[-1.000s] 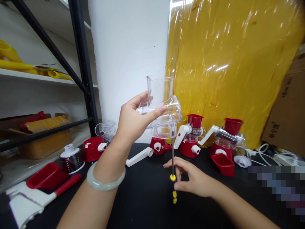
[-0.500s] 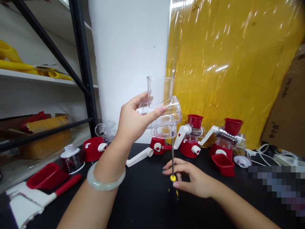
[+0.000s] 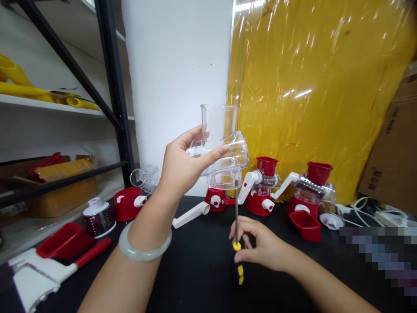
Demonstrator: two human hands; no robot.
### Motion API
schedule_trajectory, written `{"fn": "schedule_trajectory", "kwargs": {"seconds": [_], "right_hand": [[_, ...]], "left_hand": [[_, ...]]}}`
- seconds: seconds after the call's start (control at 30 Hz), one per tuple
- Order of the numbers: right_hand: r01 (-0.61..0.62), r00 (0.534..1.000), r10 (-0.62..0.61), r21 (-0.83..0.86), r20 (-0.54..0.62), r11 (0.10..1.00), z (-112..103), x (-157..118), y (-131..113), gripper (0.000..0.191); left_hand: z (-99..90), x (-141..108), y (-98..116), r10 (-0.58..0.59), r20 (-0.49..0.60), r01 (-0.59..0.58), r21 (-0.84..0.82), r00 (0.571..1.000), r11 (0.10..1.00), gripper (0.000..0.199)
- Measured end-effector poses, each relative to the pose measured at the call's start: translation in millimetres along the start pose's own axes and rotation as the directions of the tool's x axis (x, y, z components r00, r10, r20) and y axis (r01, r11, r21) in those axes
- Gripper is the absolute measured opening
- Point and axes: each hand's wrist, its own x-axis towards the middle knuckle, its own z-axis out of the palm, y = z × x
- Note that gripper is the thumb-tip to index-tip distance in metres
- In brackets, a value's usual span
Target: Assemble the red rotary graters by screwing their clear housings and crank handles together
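Here, over black tabletop (image 3: 198, 274) by yellow sheeting (image 3: 312, 87), left fingers (image 3: 215, 154) grip a clear housing (image 3: 239, 150), right fingers (image 3: 245, 255) a screwdriver (image 3: 236, 208).

Person's left hand (image 3: 182, 163) bare, ungloved; left forearm (image 3: 120, 282) bare down to near edge of view. Around it, just below wrist: one thick bangle (image 3: 145, 254), pale milky grey-green, smooth, glossy, rounded band, light glinting on near side, ring slightly wider than arm. Right hand (image 3: 260, 245) bare; right wrist and right forearm (image 3: 322, 278) bare too. Fingernail detail too small to tell.
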Motion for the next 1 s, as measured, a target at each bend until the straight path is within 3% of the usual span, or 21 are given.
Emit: {"fn": "schedule_trajectory", "kwargs": {"seconds": [0.17,0.33,0.47,0.6,0.8,1.0], "right_hand": [[-0.001,1.000,0.002,-0.012,0.027,1.000,-2,-3,-2,0.068],[0.032,0.999,-0.032,-0.015,0.040,0.999,-2,-2,-6,0.036],[-0.004,1.000,0.004,0.026,-0.025,1.000,0,-1,0,0.054],[-0.058,0.996,0.059,-0.027,0.071,0.998,-2,-4,-5,0.071],[-0.046,0.990,0.047,-0.012,0.133,0.999,3,-4,-11,0.045],[-0.105,0.972,0.113,-0.047,0.205,0.993,7,-4,-12,0.035]], "left_hand": [[-0.2,0,1,-0.001,-0.002,0.001,0.006,1.000,1.000,0.070],[0.4,0,2,-0.008,-0.005,0.008,0.009,1.000,1.000,0.071],[0.9,0,2,-0.019,-0.004,0.019,0.002,1.000,1.000,0.071],[0.7,0,1,-0.016,-0.007,0.016,0.003,1.000,1.000,0.073],[0.1,0,-1,0.008,-0.003,-0.008,0.005,1.000,1.000,0.070],[0.3,1,0,0.006,-0.003,-0.005,0.011,1.000,1.000,0.071]]}}
